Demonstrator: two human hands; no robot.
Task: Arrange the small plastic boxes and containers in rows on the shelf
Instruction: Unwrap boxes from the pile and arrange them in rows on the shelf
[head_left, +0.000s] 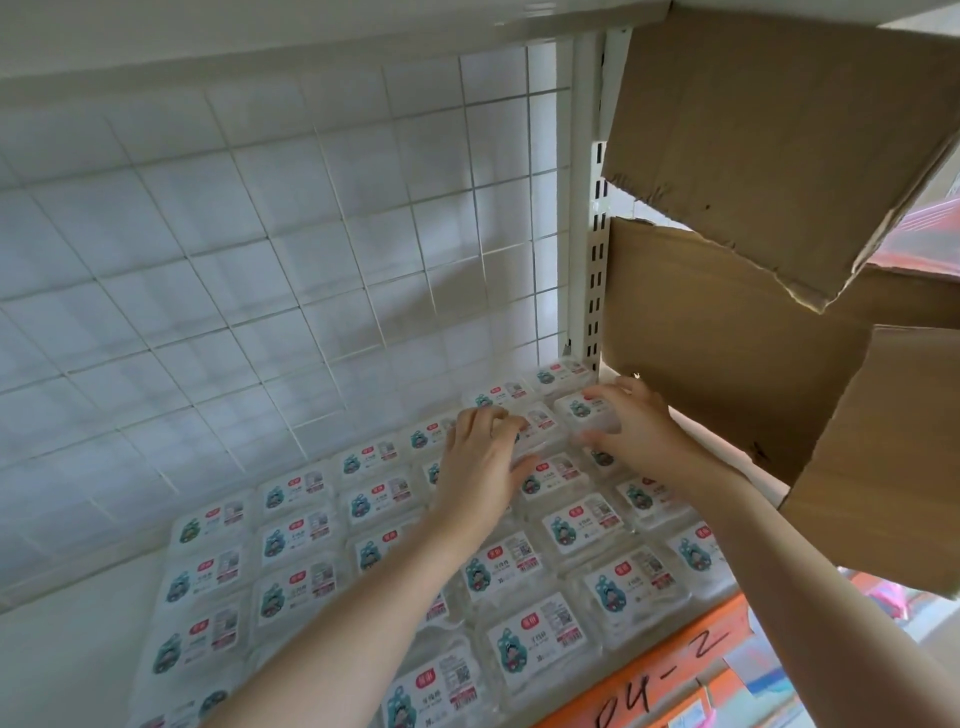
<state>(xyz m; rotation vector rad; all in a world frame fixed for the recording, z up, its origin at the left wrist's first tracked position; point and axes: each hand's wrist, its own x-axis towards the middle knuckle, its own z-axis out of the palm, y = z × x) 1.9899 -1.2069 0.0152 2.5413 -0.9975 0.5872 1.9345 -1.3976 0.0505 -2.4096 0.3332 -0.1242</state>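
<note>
Several small clear plastic boxes with white labels and a teal cartoon figure lie in tight rows across the white shelf with its orange front edge. Both my arms reach to the back right corner. My left hand lies over the second row from the back, its fingers bent and its thumb stretched right around a box. My right hand curls its fingers and thumb round the neighbouring box near the shelf's right upright. The two hands are a box-width apart.
A white wire grid before a tiled wall closes the back. The shelf above hangs low overhead. Torn cardboard boxes crowd the right side beyond the slotted upright. "P4-2" is handwritten on the orange edge.
</note>
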